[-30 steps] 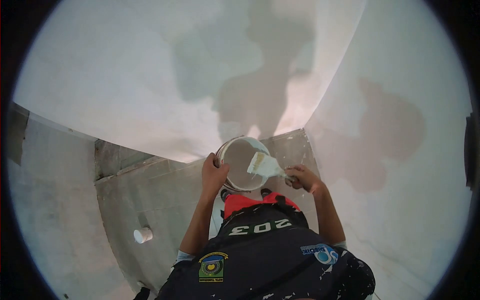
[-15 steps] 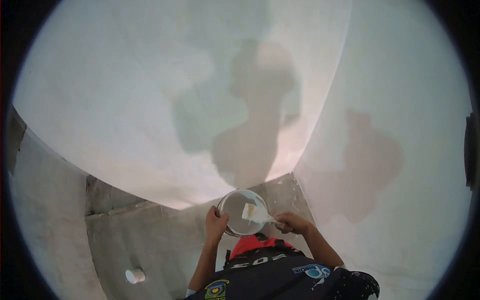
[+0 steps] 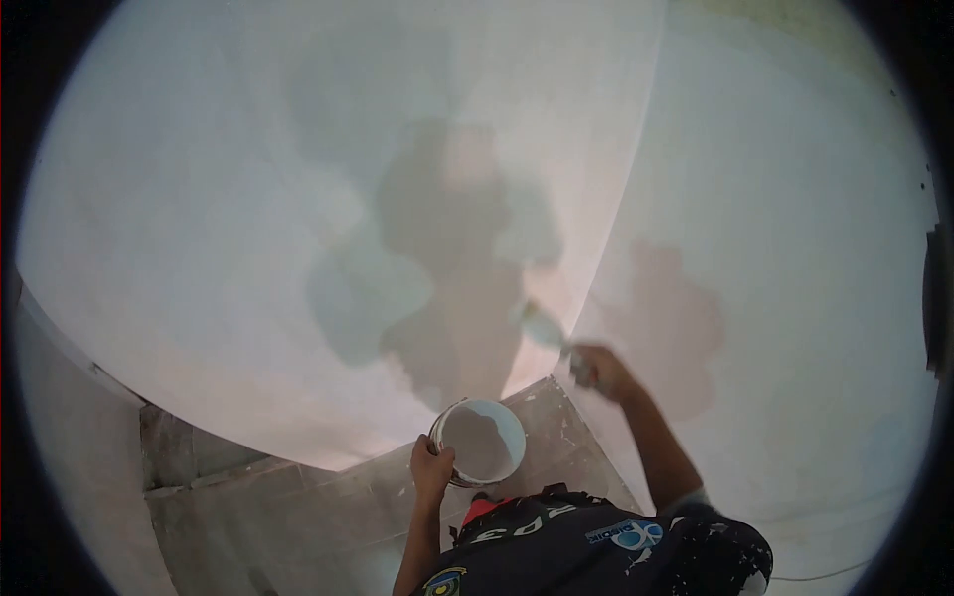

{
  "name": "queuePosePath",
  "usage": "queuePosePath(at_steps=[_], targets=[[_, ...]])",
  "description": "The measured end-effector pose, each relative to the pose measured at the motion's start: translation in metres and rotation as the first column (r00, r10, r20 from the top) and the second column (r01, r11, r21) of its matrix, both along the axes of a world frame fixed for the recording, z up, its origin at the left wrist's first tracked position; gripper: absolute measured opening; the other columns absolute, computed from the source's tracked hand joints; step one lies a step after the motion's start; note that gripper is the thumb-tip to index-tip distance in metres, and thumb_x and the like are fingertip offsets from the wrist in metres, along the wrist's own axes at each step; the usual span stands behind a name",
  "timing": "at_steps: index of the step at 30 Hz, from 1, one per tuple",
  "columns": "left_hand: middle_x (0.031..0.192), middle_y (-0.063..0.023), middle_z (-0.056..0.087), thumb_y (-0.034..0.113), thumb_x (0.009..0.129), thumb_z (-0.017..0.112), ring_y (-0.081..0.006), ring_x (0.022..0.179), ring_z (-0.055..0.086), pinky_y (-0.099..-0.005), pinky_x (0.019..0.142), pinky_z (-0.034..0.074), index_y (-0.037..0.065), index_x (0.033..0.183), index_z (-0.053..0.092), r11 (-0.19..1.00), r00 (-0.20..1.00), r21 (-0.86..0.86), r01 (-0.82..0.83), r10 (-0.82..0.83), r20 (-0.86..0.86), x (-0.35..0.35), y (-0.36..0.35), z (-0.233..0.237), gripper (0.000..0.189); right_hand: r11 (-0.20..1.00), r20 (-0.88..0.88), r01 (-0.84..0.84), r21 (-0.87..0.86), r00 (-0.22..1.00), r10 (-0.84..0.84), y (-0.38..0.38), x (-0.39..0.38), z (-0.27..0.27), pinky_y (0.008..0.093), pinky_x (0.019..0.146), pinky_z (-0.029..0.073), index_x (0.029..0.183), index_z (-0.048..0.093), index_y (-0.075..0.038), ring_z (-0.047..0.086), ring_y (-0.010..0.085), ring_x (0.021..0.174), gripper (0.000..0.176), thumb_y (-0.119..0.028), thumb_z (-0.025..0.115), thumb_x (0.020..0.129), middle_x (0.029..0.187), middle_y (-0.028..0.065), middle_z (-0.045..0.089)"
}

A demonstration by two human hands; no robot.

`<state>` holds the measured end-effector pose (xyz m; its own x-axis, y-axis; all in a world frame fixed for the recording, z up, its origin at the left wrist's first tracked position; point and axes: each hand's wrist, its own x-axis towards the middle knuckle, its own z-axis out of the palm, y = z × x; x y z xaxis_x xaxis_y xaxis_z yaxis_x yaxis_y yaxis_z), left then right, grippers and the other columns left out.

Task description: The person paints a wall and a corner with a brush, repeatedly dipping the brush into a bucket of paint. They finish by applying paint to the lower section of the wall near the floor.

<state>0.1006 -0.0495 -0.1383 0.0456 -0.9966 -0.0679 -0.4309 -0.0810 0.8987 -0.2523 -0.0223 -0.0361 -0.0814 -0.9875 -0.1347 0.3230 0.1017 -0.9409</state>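
Observation:
My left hand (image 3: 432, 465) grips the rim of a white paint bucket (image 3: 512, 437), thumb over the edge, in front of my body. Pale paint (image 3: 475, 445) lies inside the bucket. My right hand (image 3: 599, 372) is closed around the handle of a paintbrush (image 3: 543, 326), which is smeared by motion. The brush head points up and left, away from the bucket, and overlaps the white wall (image 3: 199, 199) near the corner.
A second pale wall (image 3: 795, 298) meets the first in a corner on the right. The grey floor (image 3: 328, 517) shows paint specks near the corner. A dark object (image 3: 934, 298) sits at the right edge, and a thin cable (image 3: 820, 576) lies low on the right.
My right hand has lifted the paintbrush out from over the bucket, up toward the wall corner. My left hand still holds the bucket. A white cup on the floor has left the view.

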Motion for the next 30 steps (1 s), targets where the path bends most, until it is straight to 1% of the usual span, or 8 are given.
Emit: queuePosePath(at_steps=[2, 5, 7, 11, 18, 21, 26, 30], targets=[[0.059, -0.0103, 0.043, 0.016, 0.065, 0.062, -0.0226, 0.054, 0.042, -0.0379, 0.053, 0.036, 0.001, 0.069, 0.043, 1.0, 0.999, -0.002, 0.026, -0.026, 0.019, 0.0, -0.004, 0.0, 0.025, 0.957, -0.258, 0.07, -0.283, 0.955, -0.146, -0.035, -0.033, 0.064, 0.0224, 0.048, 0.029, 0.091, 0.061, -0.006, 0.034, 0.0052, 0.052, 0.028, -0.029, 0.046, 0.098, 0.062, -0.0063, 0.04], [0.059, -0.0103, 0.043, 0.016, 0.065, 0.062, -0.0228, 0.055, 0.042, -0.0378, 0.053, 0.037, 0.0, 0.069, 0.043, 0.999, 0.999, 0.025, 0.042, -0.042, -0.009, -0.005, -0.01, 0.001, 0.025, 0.854, -0.129, 0.296, -0.427, 0.915, -0.382, -0.068, -0.048, 0.192, 0.023, 0.048, 0.029, 0.092, 0.06, -0.005, 0.036, 0.006, 0.052, 0.026, -0.029, 0.051, 0.096, 0.063, -0.003, 0.045], [0.059, -0.0101, 0.044, 0.016, 0.064, 0.063, -0.0226, 0.055, 0.043, -0.0376, 0.053, 0.037, 0.0, 0.07, 0.043, 0.999, 0.997, -0.007, 0.051, -0.051, 0.057, -0.005, -0.013, -0.007, 0.026, 0.825, -0.117, 0.217, -0.522, 0.94, -0.321, -0.089, -0.065, 0.232, 0.0226, 0.045, 0.027, 0.091, 0.06, -0.005, 0.036, 0.007, 0.048, 0.026, -0.03, 0.052, 0.096, 0.062, -0.0014, 0.047], [0.059, -0.01, 0.045, 0.016, 0.064, 0.063, -0.0223, 0.055, 0.044, -0.038, 0.053, 0.037, 0.0, 0.071, 0.045, 0.997, 0.998, 0.052, 0.057, -0.056, -0.019, -0.009, -0.014, -0.005, 0.025, 0.839, -0.182, 0.281, -0.466, 0.897, -0.402, -0.147, -0.087, 0.203, 0.0237, 0.042, 0.027, 0.087, 0.057, -0.006, 0.037, 0.0079, 0.048, 0.024, -0.029, 0.054, 0.095, 0.065, 0.0007, 0.05], [0.06, -0.0103, 0.046, 0.017, 0.063, 0.064, -0.0235, 0.056, 0.045, -0.0391, 0.055, 0.039, 0.0, 0.073, 0.046, 0.999, 0.999, 0.048, 0.008, -0.01, 0.04, 0.004, -0.019, -0.042, 0.027, 0.97, -0.267, 0.222, 0.098, 0.945, -0.189, -0.14, -0.121, 0.1, 0.0245, 0.036, 0.025, 0.085, 0.061, 0.0, 0.033, 0.0081, 0.042, 0.024, -0.021, 0.055, 0.093, 0.063, 0.0038, 0.05], [0.061, -0.0109, 0.047, 0.017, 0.063, 0.064, -0.0249, 0.056, 0.046, -0.0389, 0.055, 0.04, -0.001, 0.073, 0.046, 1.0, 0.995, 0.028, 0.002, -0.005, 0.102, 0.013, -0.023, -0.062, 0.026, 0.974, -0.664, 0.228, 0.013, 0.73, -0.162, -0.147, -0.157, 0.154, 0.0233, 0.035, 0.024, 0.074, 0.062, -0.003, 0.036, 0.0068, 0.042, 0.026, -0.022, 0.057, 0.09, 0.058, -0.0003, 0.05], [0.063, -0.0127, 0.05, 0.018, 0.062, 0.064, -0.0275, 0.058, 0.049, -0.0392, 0.057, 0.041, -0.001, 0.074, 0.048, 0.999, 0.981, -0.022, 0.046, -0.041, 0.191, 0.016, -0.022, -0.046, 0.027, 0.959, -0.585, 0.166, -0.228, 0.765, -0.271, -0.122, -0.153, 0.328, 0.0231, 0.039, 0.029, 0.09, 0.062, 0.0, 0.033, 0.0061, 0.044, 0.026, -0.025, 0.054, 0.094, 0.063, -0.0009, 0.05], [0.064, -0.0132, 0.052, 0.018, 0.062, 0.064, -0.0282, 0.059, 0.05, -0.0394, 0.058, 0.043, -0.001, 0.075, 0.049, 0.999, 0.987, -0.008, 0.053, -0.051, 0.155, 0.012, -0.022, -0.046, 0.027, 0.896, -0.434, 0.134, -0.424, 0.838, -0.33, -0.112, -0.149, 0.331, 0.0237, 0.039, 0.029, 0.092, 0.06, -0.002, 0.034, 0.007, 0.046, 0.026, -0.027, 0.054, 0.094, 0.065, -0.0001, 0.05]])
